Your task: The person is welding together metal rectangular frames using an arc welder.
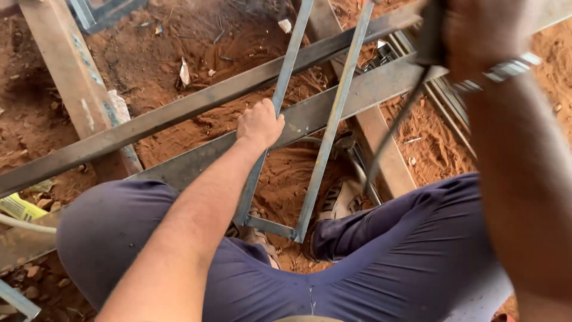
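Single head-worn view, aimed steeply down.
Looks close over bent knees in dark blue trousers (381, 262) onto red sandy ground (173, 53); right edge blurred, probably by nearness to lens.

Red dirt floor (179, 42) — littered with paper scraps (185, 71), wooden plank (65, 65) at left.

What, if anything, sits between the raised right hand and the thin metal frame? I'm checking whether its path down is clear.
Nothing visible blocks it. The right hand, blurred, grips a dark tool above the steel bars; the left hand already grips the frame lying across them.
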